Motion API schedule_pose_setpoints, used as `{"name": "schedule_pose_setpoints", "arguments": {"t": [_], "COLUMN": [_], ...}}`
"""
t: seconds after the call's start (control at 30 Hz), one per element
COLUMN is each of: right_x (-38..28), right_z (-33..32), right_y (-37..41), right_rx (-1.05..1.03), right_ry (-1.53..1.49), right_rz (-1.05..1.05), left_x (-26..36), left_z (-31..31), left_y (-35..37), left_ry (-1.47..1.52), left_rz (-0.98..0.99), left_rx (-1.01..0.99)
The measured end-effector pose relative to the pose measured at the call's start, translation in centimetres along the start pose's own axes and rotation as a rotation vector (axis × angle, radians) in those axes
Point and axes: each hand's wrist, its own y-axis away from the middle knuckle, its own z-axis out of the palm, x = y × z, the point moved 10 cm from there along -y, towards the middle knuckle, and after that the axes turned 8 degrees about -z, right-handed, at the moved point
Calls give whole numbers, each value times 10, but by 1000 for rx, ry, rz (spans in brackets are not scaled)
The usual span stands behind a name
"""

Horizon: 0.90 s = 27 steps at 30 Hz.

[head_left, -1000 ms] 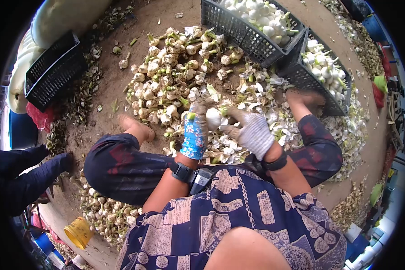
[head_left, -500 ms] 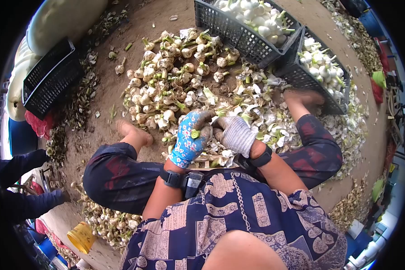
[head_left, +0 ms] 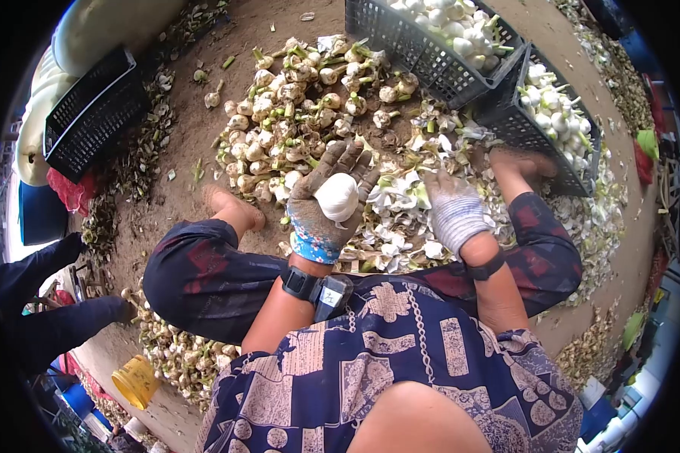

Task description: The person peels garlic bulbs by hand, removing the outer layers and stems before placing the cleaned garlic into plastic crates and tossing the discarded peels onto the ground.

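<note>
A clean white garlic bulb [head_left: 337, 198] rests in the upturned palm of my left hand [head_left: 316, 208]. That hand wears a soiled glove with a blue flowered back, its fingers loosely curled about the bulb. Apart from it, my right hand [head_left: 457, 208], in a grey-white knitted glove, hangs above the loose garlic skins [head_left: 400, 204]. Its fingers point away from me and look stretched out; no bulb shows in it. Just beyond my left hand lies a heap of unpeeled garlic bulbs [head_left: 279, 113] with cut stems.
Two black crates [head_left: 431, 64] of white garlic stand at the far right, the nearer one [head_left: 525, 124] close to my right foot. Another black crate [head_left: 98, 113] leans at the left. A yellow bucket [head_left: 136, 381] and more bulbs [head_left: 177, 343] lie behind my left knee. Another person's legs [head_left: 60, 321] are at the left.
My hands were together over the garlic and have separated. The left has turned palm up, showing the white bulb; the right has moved right over the skins.
</note>
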Motion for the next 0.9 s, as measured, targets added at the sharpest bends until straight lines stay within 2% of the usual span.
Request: {"name": "schedule_pose_setpoints", "arguments": {"t": [0.07, 0.1, 0.13, 0.2, 0.23, 0.27, 0.3, 0.33, 0.37, 0.4, 0.43, 0.47, 0.53, 0.57, 0.6, 0.63, 0.67, 0.7, 0.73, 0.8, 0.87, 0.9], "right_x": [-39, -64, -80, -87, -73, -50, -18, 20, 49, 69, 80, 94, 83, 81, 67, 52, 49, 40, 38, 39, 43, 33], "right_z": [-57, -65, -74, -69, -80, -107, -121, -129, -150, -163, -181, -176, -147, -98, -51, 6, 77, 116, 139, 132, 102, 71], "right_y": [-9, -15, -20, -43, -55, -61, -74, -89, -99, -111, -117, -124, -156, -188, -216, -245, -268, -281, -288, -283, -252, -231], "right_rx": [351, 403, 460, 366, 322, 542, 651, 816, 788, 785, 902, 1003, 884, 702, 605, 367, 60, -19, -198, -81, 281, 256], "right_ry": [-647, -739, -827, -845, -1067, -922, -840, -871, -647, -318, -7, 88, -46, -417, -547, -412, -431, -434, -432, -434, -768, -834], "right_rz": [-208, -292, -378, -418, -454, -412, -314, -294, -89, -26, 48, 88, 77, 59, -27, 28, 155, 149, 221, 205, 191, 172], "left_x": [11, 10, -1, -16, -11, 0, 7, 16, 24, 30, 35, 39, 51, 54, 57, 60, 63, 64, 64, 64, 72, 79], "left_z": [-35, -36, -32, -32, -29, -27, -17, -10, -16, -25, -37, -48, -63, -65, -67, -71, -73, -77, -80, -86, -86, -86], "left_y": [-1, 1, -6, 2, 1, 2, 2, 3, 4, 4, 3, 2, 3, 4, 5, 4, 5, 5, 7, 7, 9, 9], "left_ry": [-179, -367, -363, -254, -270, -302, -392, -481, -537, -511, -499, -487, -468, -457, -447, -436, -459, -483, -505, -613, -863, -1058], "left_rz": [107, 130, 56, -33, -16, 69, 95, 120, 129, 135, 131, 127, 136, 137, 135, 153, 168, 144, 121, 100, 149, 219], "left_rx": [246, 276, 175, 196, 173, 188, 170, 153, 154, 199, 232, 268, 352, 389, 424, 432, 453, 497, 542, 617, 717, 736]}}
